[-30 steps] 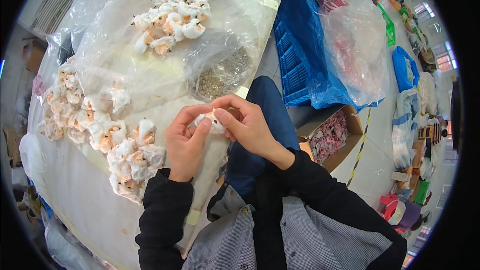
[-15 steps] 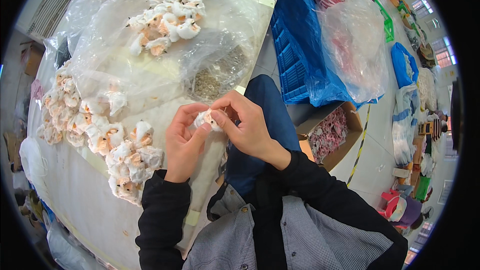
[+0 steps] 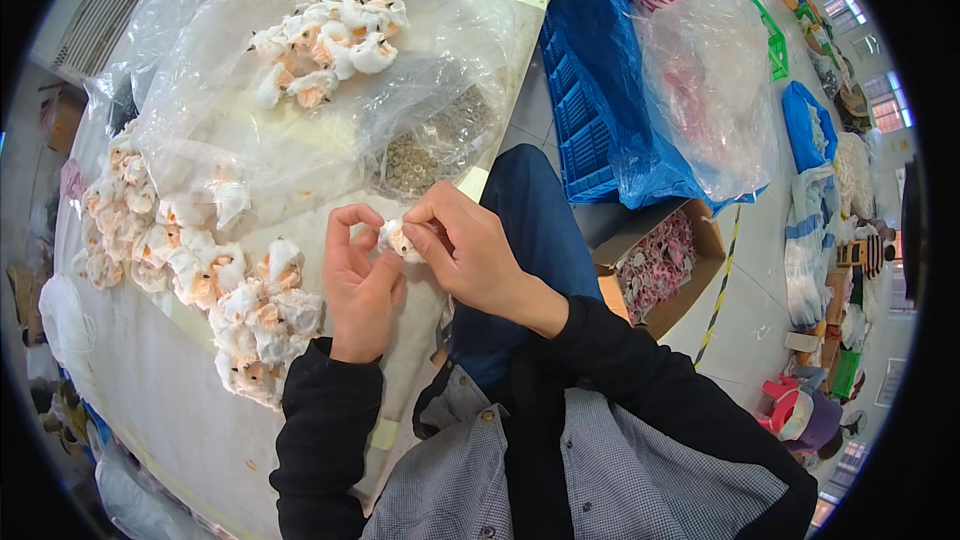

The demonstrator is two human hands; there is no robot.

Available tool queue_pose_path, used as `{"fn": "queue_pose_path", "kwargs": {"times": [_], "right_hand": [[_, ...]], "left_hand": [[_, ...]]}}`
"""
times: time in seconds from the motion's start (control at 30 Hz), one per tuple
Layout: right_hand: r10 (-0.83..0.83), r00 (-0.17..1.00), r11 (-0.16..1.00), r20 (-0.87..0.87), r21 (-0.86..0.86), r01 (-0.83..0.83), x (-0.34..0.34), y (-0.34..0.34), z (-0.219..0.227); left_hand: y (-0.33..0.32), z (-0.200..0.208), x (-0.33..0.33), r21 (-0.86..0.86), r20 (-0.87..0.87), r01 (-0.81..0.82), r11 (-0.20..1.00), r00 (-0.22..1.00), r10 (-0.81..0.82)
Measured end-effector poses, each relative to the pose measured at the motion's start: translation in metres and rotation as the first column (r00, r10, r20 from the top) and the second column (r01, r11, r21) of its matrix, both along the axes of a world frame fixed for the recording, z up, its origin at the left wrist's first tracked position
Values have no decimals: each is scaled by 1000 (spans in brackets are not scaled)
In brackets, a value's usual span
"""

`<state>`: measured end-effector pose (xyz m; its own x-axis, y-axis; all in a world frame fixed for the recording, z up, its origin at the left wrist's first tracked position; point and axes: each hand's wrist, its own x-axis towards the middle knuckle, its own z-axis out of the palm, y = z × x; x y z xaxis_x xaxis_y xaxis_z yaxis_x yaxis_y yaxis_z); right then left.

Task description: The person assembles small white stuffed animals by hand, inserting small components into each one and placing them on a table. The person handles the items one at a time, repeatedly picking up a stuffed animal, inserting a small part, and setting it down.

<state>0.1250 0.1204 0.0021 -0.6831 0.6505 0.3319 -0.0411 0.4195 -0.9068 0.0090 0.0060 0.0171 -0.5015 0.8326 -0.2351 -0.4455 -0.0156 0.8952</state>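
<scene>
Premises: a workshop floor. Evidence: a worktable [image 3: 195, 415] bearing heaps of similar plush pieces [image 3: 265, 318]; a bag of small parts [image 3: 410, 167]; a blue crate [image 3: 580, 130]; a carton [image 3: 711, 245] of pink scraps [image 3: 655, 272]; striped floor tape [image 3: 718, 290]; bulk sacks [image 3: 804, 265] lining the hall.

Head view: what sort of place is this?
Probably a workshop for soft toys: fluffy white pieces lie heaped on the worktable, a blue crate stands beside it, and a cardboard box holds pink bits.

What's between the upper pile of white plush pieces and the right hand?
Head view: a clear plastic bag of small beige pieces lies between the upper pile of white plush pieces and the right hand.
</scene>
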Motion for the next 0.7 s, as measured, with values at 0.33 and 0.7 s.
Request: {"fn": "queue_pose_path", "kwargs": {"times": [0.33,0.7], "right_hand": [[-121,991,989,47,96,117,8,8,11],[-37,999,972,2,231,36,14,10,5]], "left_hand": [[-2,4,-2,-71,-199,9,997,980,-23],[0,12,3,-111,-545,1,994,836,-61]]}}
